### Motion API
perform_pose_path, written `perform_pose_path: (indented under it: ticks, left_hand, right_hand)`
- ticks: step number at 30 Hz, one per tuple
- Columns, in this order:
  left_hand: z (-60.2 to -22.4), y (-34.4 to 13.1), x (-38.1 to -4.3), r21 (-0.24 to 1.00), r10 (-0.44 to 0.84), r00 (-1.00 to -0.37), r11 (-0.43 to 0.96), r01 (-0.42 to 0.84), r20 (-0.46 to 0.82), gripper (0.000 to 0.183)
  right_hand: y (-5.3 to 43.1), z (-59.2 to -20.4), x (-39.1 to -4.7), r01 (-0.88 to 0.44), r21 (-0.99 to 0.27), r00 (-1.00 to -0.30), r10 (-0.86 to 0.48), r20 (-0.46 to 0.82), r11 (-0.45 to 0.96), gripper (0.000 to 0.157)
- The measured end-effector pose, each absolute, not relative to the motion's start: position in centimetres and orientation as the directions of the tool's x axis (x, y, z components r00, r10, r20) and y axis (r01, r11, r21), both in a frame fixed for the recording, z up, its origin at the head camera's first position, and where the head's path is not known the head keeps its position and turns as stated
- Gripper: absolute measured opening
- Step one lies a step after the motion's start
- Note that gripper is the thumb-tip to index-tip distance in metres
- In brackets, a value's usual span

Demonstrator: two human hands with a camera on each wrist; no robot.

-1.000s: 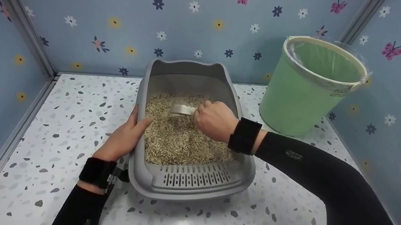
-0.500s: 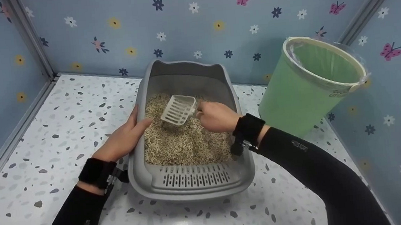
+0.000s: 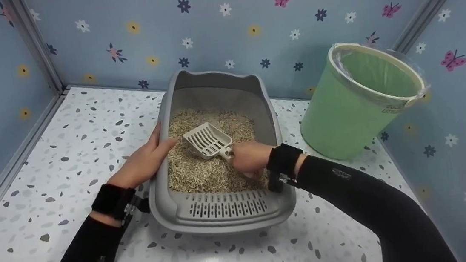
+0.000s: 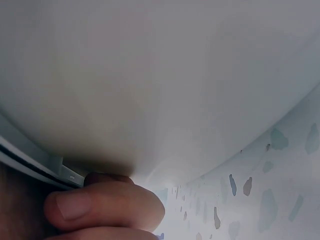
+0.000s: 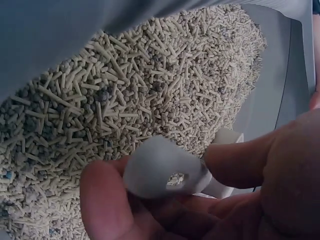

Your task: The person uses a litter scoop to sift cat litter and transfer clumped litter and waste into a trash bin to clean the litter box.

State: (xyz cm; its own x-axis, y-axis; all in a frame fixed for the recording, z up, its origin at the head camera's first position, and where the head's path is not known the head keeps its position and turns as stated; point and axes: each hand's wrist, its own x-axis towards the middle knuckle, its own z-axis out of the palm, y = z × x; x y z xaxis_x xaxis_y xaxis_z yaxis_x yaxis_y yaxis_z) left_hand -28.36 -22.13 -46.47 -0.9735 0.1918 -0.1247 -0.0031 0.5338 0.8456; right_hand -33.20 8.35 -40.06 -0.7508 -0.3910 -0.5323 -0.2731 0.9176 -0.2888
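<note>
A grey litter box (image 3: 225,225) stands on the speckled surface, with pellet litter (image 3: 203,178) spread inside it. My left hand (image 3: 140,163) grips the box's left rim, thumb over the edge; the left wrist view shows curled fingers (image 4: 110,205) under the rim against the outer wall. Over the litter, my right hand (image 3: 252,157) holds a pale slotted litter scoop (image 3: 208,140) by its handle (image 5: 162,167). The scoop's head points to the far left, and no clump shows on its slots. Part of the handle is hidden by the right hand.
A green waste bin (image 3: 334,117) with a clear liner stands right of the box, near the back corner. Blue flowered wall panels (image 3: 223,25) close in the back and both sides. The box's near end has a slotted ledge (image 3: 227,204).
The scoop has come up out of the litter, its slotted face now in view, and has moved toward me with my right hand. My left hand has stayed on the rim.
</note>
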Motion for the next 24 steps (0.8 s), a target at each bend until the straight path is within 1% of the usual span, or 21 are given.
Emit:
perform_pose_path:
  ticks: [3,6,8,10,11,13,16,19,21,24]
  left_hand:
    - [-46.5,-22.1,-28.3,0.85,0.194,-0.973,0.527,-0.003,-0.124,0.095]
    - [-46.4,-22.1,-28.3,0.853,0.196,-0.973,0.523,-0.004,-0.125,0.096]
    - [-46.4,-22.1,-28.4,0.852,0.2,-0.973,0.523,0.007,-0.115,0.097]
    - [-46.3,-22.0,-28.4,0.851,0.202,-0.974,0.525,0.02,-0.102,0.097]
    - [-46.2,-22.0,-28.5,0.85,0.204,-0.974,0.526,0.028,-0.094,0.097]
    - [-46.0,-21.9,-28.6,0.849,0.202,-0.976,0.528,0.032,-0.088,0.097]
    - [-45.8,-21.8,-28.6,0.849,0.202,-0.975,0.528,0.03,-0.092,0.099]
    - [-45.6,-21.9,-28.4,0.85,0.204,-0.971,0.527,0.002,-0.124,0.106]
    - [-45.4,-22.0,-28.2,0.851,0.211,-0.966,0.524,-0.015,-0.148,0.111]
    - [-45.0,-22.3,-27.5,0.849,0.226,-0.956,0.527,-0.04,-0.185,0.113]
  right_hand:
    - [8.6,-39.7,-33.1,-0.286,-0.283,-0.754,-0.398,-0.523,0.915,0.028]
    - [9.1,-38.4,-32.8,-0.351,-0.276,-0.765,-0.444,-0.467,0.895,0.034]
    - [9.6,-37.2,-32.6,-0.396,-0.281,-0.78,-0.482,-0.399,0.874,0.043]
    - [10.4,-35.7,-32.5,-0.414,-0.324,-0.802,-0.509,-0.313,0.851,0.048]
    - [11.0,-34.9,-32.5,-0.417,-0.353,-0.815,-0.516,-0.263,0.838,0.048]
    - [12.5,-33.7,-32.8,-0.405,-0.429,-0.845,-0.51,-0.161,0.807,0.045]
    - [15.6,-33.2,-33.8,-0.381,-0.549,-0.892,-0.452,0.006,0.744,0.036]
    - [18.9,-34.6,-35.3,-0.326,-0.665,-0.934,-0.337,0.118,0.672,0.036]
    - [20.6,-36.3,-36.1,-0.272,-0.745,-0.956,-0.262,0.135,0.609,0.037]
    - [22.1,-39.2,-37.1,-0.144,-0.854,-0.981,-0.184,0.058,0.5,0.039]
